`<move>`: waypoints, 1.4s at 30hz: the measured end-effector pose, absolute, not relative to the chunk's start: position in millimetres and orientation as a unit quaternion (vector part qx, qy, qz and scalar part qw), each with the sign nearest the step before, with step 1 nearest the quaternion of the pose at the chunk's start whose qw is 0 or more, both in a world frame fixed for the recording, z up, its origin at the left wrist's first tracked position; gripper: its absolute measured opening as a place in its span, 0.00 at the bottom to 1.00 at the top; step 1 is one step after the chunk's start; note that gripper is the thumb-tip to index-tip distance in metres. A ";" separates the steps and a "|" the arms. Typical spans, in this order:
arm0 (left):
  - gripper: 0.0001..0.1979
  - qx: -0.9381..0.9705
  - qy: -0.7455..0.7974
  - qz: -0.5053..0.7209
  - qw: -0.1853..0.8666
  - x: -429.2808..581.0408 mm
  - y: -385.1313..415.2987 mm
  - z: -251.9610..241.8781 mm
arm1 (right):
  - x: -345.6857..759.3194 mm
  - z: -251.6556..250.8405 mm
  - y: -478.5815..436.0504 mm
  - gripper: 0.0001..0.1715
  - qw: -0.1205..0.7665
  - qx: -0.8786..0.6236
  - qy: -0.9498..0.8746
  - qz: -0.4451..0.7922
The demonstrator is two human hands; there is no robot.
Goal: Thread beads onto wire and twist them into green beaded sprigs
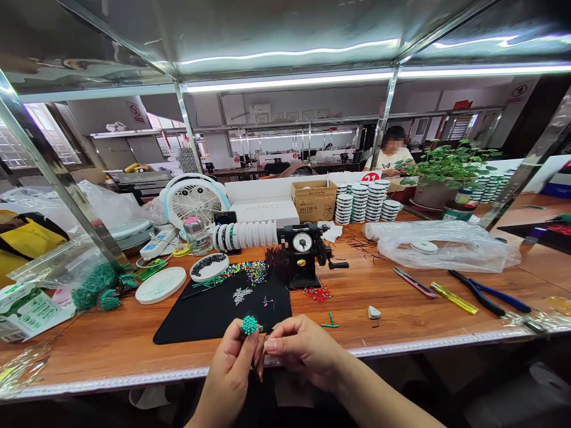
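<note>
My left hand (232, 365) is closed in a pinch around a small cluster of green beads (250, 324), held up near the front edge of the wooden table (401, 309). My right hand (300, 348) is closed right beside it, fingertips pinched near the cluster; what they hold is too small to make out. Both hands hover over the near edge of a black mat (223, 312). On the mat lie a heap of coloured beads (245, 272) and a small white bead pile (242, 295).
A black winder with a dial (303, 252) and white spools (250, 235) stands behind the mat. Scissors (414, 282), a yellow tool (454, 298) and blue-handled pliers (488, 295) lie at right near a plastic bag (446, 246). A fan (193, 201), white discs (160, 285) and green bead clusters (96, 285) sit left. Another person (392, 156) sits far behind.
</note>
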State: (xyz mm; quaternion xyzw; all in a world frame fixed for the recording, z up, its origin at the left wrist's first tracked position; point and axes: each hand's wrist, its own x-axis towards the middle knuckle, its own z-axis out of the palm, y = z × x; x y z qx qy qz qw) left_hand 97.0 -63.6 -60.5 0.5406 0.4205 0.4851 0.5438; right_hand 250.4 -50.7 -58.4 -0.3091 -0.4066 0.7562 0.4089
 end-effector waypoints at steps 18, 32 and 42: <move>0.10 0.611 0.453 0.428 0.488 94.1 -64.4 -62.7 | 250.4 -50.0 -57.7 0.09 0.448 -0.437 -0.626 0.465; 0.09 0.530 0.725 0.402 0.176 -96.3 13.4 -23.9 | 275.3 -60.4 -54.3 0.17 0.409 -0.489 -0.643 0.425; 0.12 0.644 0.603 0.399 0.249 6.5 -37.3 -22.2 | 267.5 -55.2 -57.1 0.15 0.472 -0.461 -0.594 0.460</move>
